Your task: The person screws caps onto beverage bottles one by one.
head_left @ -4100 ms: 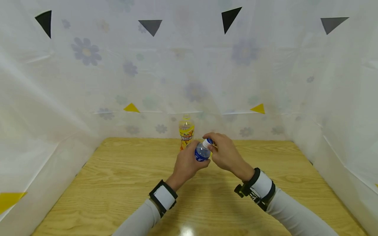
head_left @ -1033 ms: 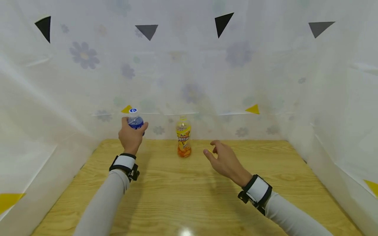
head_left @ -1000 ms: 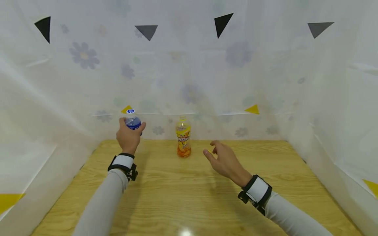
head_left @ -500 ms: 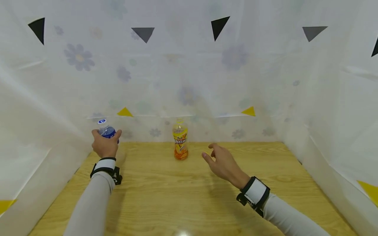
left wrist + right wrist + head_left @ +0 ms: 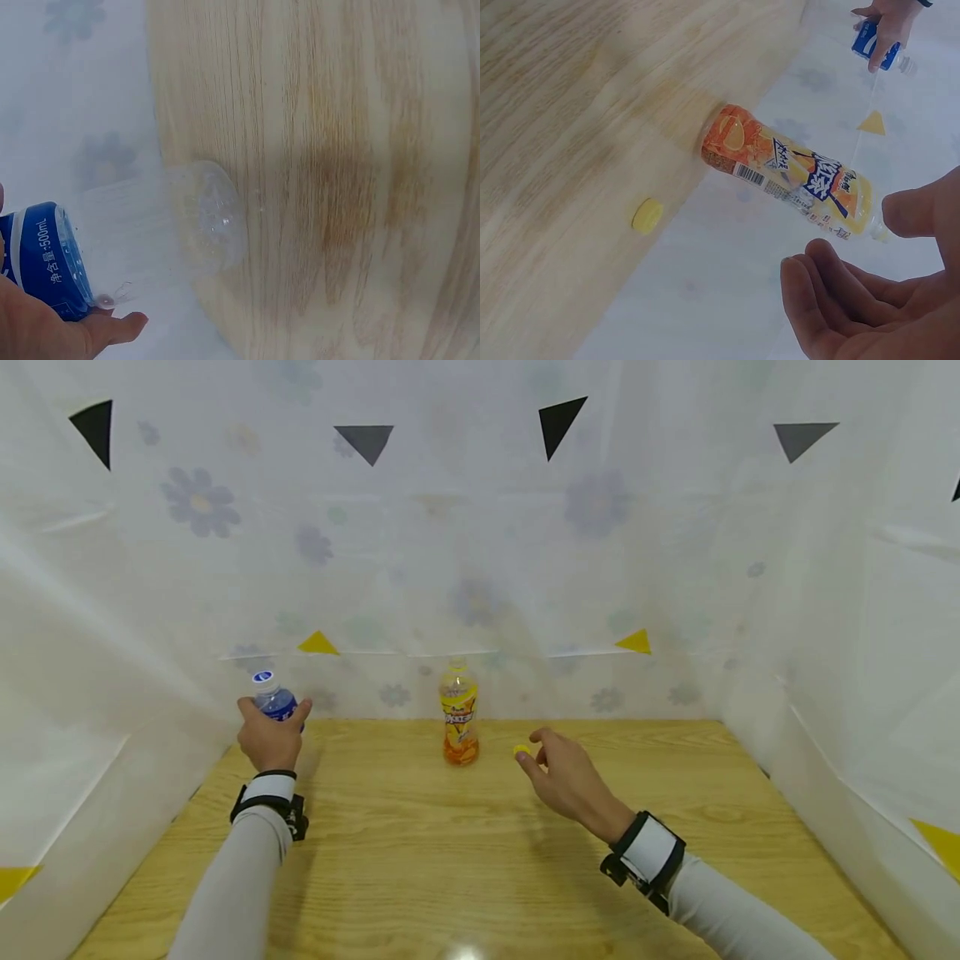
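Note:
My left hand (image 5: 270, 743) grips a clear plastic water bottle (image 5: 277, 706) with a blue label and a white cap, upright at the table's back left. In the left wrist view the bottle's clear base (image 5: 217, 217) is at the tabletop; I cannot tell whether it touches. Near the back middle stands an iced tea bottle (image 5: 459, 722) with a yellow-orange label and an uncovered neck. My right hand (image 5: 573, 781) hovers to its right, fingers loosely bent, holding nothing. A yellow bottle cap (image 5: 647, 216) lies on the table, just beyond my right thumb in the head view.
The wooden table (image 5: 405, 860) has a white flower-print sheet (image 5: 480, 543) behind it and sheeting along both sides. Black, grey and yellow triangles mark the sheet. Each wrist wears a strapped camera (image 5: 297, 817).
Earlier both hands were at the water bottle, the right at its cap. The right hand let go; the left carried the bottle left and lowered it. The yellow cap now shows more clearly.

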Available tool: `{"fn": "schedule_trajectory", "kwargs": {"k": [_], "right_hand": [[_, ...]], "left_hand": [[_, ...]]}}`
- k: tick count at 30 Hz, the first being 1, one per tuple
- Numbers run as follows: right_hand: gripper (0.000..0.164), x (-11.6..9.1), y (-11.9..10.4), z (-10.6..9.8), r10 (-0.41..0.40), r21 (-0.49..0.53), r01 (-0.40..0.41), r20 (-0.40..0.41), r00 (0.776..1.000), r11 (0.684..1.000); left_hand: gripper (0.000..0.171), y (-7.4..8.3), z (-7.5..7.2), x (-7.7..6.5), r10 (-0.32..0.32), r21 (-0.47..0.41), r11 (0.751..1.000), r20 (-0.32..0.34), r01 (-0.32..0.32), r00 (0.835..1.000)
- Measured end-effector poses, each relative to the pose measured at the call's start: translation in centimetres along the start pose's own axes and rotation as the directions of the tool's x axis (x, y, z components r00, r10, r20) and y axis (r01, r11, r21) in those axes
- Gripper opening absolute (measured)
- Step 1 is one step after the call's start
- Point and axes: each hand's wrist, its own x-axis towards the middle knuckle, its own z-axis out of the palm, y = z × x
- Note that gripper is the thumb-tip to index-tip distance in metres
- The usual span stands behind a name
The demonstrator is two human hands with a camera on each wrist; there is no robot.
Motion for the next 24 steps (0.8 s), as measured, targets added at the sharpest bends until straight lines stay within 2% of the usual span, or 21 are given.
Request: {"fn": "schedule_trajectory", "kwargs": {"k": [7,13,17,24], "right_hand": [[0.038,-0.09,-0.04,0.28,0.016,0.002,-0.016,0.025,1.0,1.0],[0.035,-0.07,-0.08,0.4,0.015,0.001,-0.015,0.012,1.0,1.0],[0.035,-0.05,-0.05,0.45,0.014,0.0,-0.014,0.012,1.0,1.0],[0.035,-0.14,-0.18,0.4,0.002,0.013,-0.002,0.02,1.0,1.0]], "left_hand": [[0.091,-0.21,-0.06,-0.2,-0.019,0.009,1.0,-0.002,0.019,1.0],[0.098,-0.43,-0.13,-0.46,-0.037,-0.042,0.998,-0.011,0.036,0.999],[0.105,-0.48,-0.22,-0.43,-0.014,-0.022,1.0,-0.007,0.014,1.0],[0.105,-0.51,-0.32,-0.69,0.032,0.022,0.999,-0.013,-0.031,0.999]]}}
